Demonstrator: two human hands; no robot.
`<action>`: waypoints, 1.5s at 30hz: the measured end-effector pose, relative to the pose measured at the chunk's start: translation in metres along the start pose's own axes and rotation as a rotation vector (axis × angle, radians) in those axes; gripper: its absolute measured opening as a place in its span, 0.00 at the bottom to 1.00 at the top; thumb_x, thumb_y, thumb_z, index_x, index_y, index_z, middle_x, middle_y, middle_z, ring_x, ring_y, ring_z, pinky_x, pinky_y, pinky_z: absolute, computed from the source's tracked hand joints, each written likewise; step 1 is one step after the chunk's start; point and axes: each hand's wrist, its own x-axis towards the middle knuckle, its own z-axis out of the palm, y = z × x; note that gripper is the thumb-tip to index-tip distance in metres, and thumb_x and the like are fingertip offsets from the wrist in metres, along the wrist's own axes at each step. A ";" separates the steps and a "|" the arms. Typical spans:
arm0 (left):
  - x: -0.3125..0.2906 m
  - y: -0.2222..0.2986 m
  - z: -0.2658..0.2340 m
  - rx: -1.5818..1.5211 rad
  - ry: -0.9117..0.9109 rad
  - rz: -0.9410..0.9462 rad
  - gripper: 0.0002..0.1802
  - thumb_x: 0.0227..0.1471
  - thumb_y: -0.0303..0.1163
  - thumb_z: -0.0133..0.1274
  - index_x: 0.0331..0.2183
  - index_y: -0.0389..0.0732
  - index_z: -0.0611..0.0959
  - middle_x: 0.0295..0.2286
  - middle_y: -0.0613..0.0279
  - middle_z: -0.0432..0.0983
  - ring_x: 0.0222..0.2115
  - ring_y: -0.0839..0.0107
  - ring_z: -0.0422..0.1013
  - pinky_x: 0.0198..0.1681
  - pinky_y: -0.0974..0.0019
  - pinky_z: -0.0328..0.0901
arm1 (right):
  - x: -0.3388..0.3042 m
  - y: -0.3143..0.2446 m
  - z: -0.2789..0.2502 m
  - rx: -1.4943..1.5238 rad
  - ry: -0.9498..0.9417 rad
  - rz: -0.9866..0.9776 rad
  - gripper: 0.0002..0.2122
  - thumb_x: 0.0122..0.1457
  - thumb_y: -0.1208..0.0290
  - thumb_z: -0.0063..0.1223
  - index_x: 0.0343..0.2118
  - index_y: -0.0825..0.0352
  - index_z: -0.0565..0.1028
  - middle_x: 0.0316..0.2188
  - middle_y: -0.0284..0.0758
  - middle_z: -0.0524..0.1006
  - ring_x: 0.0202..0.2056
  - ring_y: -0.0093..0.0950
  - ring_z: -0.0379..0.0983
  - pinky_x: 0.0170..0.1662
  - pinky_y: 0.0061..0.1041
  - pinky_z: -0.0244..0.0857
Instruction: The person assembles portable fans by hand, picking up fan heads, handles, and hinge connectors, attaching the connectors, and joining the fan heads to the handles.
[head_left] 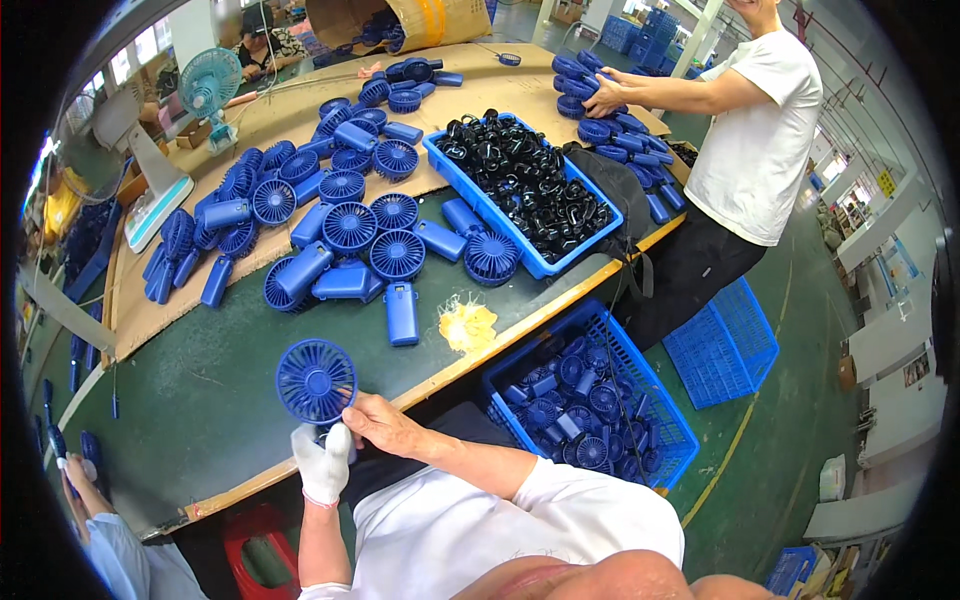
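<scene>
Above the near edge of the green table I hold a blue handheld fan point(316, 381), its round grille turned up to view. My left hand point(323, 464), in a white glove, is closed round the handle below the grille and hides most of it. Bare, my right hand point(383, 422) pinches the fan at the lower right, where grille and handle meet. Beyond them, a single blue fan part with its rectangular handle point(402, 314) points toward me, beside a yellowish patch point(467, 325) on the table top.
Several blue fans point(350, 227) lie heaped across cardboard. A blue tray point(545, 268) of black parts stands at the table edge; below is a blue crate point(672, 455) of fans. A co-worker point(760, 120) handles fans at right; another person's hand point(82, 480) is at left.
</scene>
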 end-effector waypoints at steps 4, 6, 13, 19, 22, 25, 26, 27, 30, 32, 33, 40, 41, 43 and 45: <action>-0.014 -0.042 0.000 -0.287 -0.111 -0.142 0.34 0.62 0.55 0.26 0.39 0.32 0.73 0.23 0.59 0.74 0.18 0.71 0.72 0.22 0.70 0.67 | 0.000 -0.011 0.010 0.223 -0.004 0.228 0.20 0.57 0.56 0.51 0.45 0.67 0.71 0.30 0.29 0.74 0.17 0.13 0.65 0.12 0.13 0.57; -0.018 -0.061 -0.003 -0.243 0.006 -0.169 0.33 0.62 0.55 0.26 0.40 0.33 0.72 0.25 0.57 0.75 0.18 0.71 0.72 0.21 0.69 0.67 | 0.000 -0.010 0.012 0.225 0.002 0.235 0.20 0.55 0.58 0.54 0.45 0.66 0.71 0.30 0.29 0.74 0.17 0.13 0.66 0.12 0.13 0.58; -0.017 -0.020 0.000 -0.237 -0.337 -0.006 0.19 0.54 0.31 0.42 0.47 0.37 0.75 0.40 0.56 0.76 0.40 0.65 0.72 0.46 0.62 0.67 | -0.012 -0.016 0.011 -0.211 0.145 -0.026 0.28 0.43 0.71 0.67 0.49 0.69 0.70 0.46 0.37 0.73 0.47 0.29 0.70 0.52 0.31 0.63; -0.026 -0.008 0.021 -0.725 -0.442 -0.249 0.29 0.60 0.56 0.35 0.44 0.39 0.71 0.27 0.62 0.73 0.22 0.73 0.72 0.26 0.69 0.68 | 0.008 -0.005 -0.018 0.026 -0.117 -0.293 0.33 0.50 0.33 0.45 0.43 0.61 0.75 0.38 0.43 0.77 0.41 0.42 0.72 0.44 0.42 0.67; -0.016 0.003 0.012 -0.653 -0.461 -0.271 0.28 0.58 0.54 0.42 0.48 0.40 0.70 0.29 0.61 0.74 0.26 0.71 0.73 0.29 0.68 0.69 | 0.031 0.017 -0.027 0.211 -0.296 -0.456 0.38 0.49 0.27 0.34 0.49 0.56 0.73 0.42 0.45 0.75 0.46 0.44 0.70 0.47 0.47 0.65; 0.018 0.024 -0.003 0.491 0.130 0.404 0.27 0.42 0.46 0.61 0.42 0.40 0.76 0.31 0.55 0.76 0.29 0.63 0.75 0.30 0.64 0.70 | 0.063 0.012 -0.008 0.299 -0.301 -0.376 0.45 0.44 0.22 0.31 0.60 0.50 0.63 0.52 0.53 0.66 0.55 0.46 0.61 0.56 0.50 0.57; 0.021 0.033 -0.001 0.542 0.185 0.388 0.26 0.36 0.43 0.64 0.38 0.41 0.77 0.30 0.54 0.76 0.29 0.60 0.75 0.30 0.64 0.70 | 0.072 0.013 -0.008 0.416 -0.353 -0.375 0.46 0.43 0.22 0.33 0.62 0.50 0.60 0.54 0.54 0.64 0.57 0.46 0.59 0.57 0.51 0.56; 0.025 0.036 -0.003 0.603 0.232 0.390 0.25 0.30 0.40 0.67 0.34 0.41 0.79 0.30 0.54 0.76 0.28 0.58 0.75 0.30 0.63 0.70 | 0.079 0.013 -0.007 0.571 -0.424 -0.390 0.44 0.44 0.25 0.38 0.61 0.50 0.62 0.55 0.52 0.64 0.58 0.46 0.58 0.58 0.52 0.55; 0.038 0.029 0.007 0.600 0.298 0.429 0.25 0.29 0.39 0.69 0.33 0.42 0.80 0.27 0.59 0.76 0.27 0.59 0.75 0.29 0.63 0.70 | 0.089 0.009 -0.003 0.840 -0.424 -0.355 0.34 0.48 0.37 0.53 0.56 0.53 0.67 0.51 0.42 0.69 0.59 0.45 0.57 0.59 0.47 0.55; 0.040 0.024 0.012 0.597 0.281 0.446 0.26 0.29 0.40 0.69 0.34 0.42 0.80 0.28 0.59 0.76 0.28 0.59 0.75 0.29 0.63 0.70 | 0.086 0.012 -0.010 0.883 -0.400 -0.365 0.33 0.48 0.38 0.55 0.55 0.53 0.68 0.49 0.39 0.71 0.59 0.44 0.57 0.60 0.47 0.55; 0.040 0.023 0.015 0.604 0.282 0.461 0.27 0.28 0.40 0.69 0.35 0.42 0.79 0.28 0.59 0.76 0.28 0.59 0.75 0.29 0.62 0.70 | 0.085 0.015 -0.016 0.881 -0.373 -0.390 0.30 0.50 0.41 0.56 0.52 0.55 0.70 0.45 0.36 0.72 0.58 0.43 0.57 0.60 0.47 0.55; 0.012 -0.002 0.032 0.498 -0.027 0.349 0.31 0.34 0.45 0.65 0.38 0.38 0.74 0.29 0.54 0.72 0.31 0.54 0.73 0.30 0.57 0.69 | 0.027 -0.005 -0.029 0.331 -0.055 -0.386 0.20 0.54 0.49 0.55 0.43 0.58 0.72 0.30 0.33 0.71 0.52 0.43 0.64 0.58 0.48 0.53; 0.007 0.000 0.036 0.435 -0.154 0.204 0.30 0.36 0.45 0.64 0.39 0.38 0.74 0.29 0.53 0.72 0.32 0.53 0.73 0.31 0.56 0.69 | 0.016 -0.008 -0.035 0.177 -0.023 -0.408 0.19 0.55 0.51 0.55 0.44 0.59 0.71 0.30 0.33 0.71 0.50 0.43 0.65 0.57 0.47 0.53; 0.014 0.001 0.032 0.391 -0.358 0.299 0.25 0.39 0.46 0.63 0.36 0.40 0.76 0.30 0.53 0.74 0.31 0.53 0.74 0.33 0.55 0.69 | -0.016 -0.013 -0.049 0.008 0.036 -0.403 0.19 0.54 0.54 0.57 0.43 0.59 0.69 0.28 0.34 0.70 0.46 0.41 0.67 0.54 0.46 0.55; 0.033 0.006 0.015 0.378 -0.274 0.472 0.19 0.39 0.45 0.63 0.30 0.41 0.81 0.28 0.55 0.76 0.31 0.55 0.74 0.33 0.58 0.69 | -0.040 -0.017 -0.064 -0.081 0.074 -0.501 0.18 0.54 0.60 0.59 0.43 0.62 0.67 0.30 0.34 0.71 0.42 0.40 0.69 0.50 0.42 0.59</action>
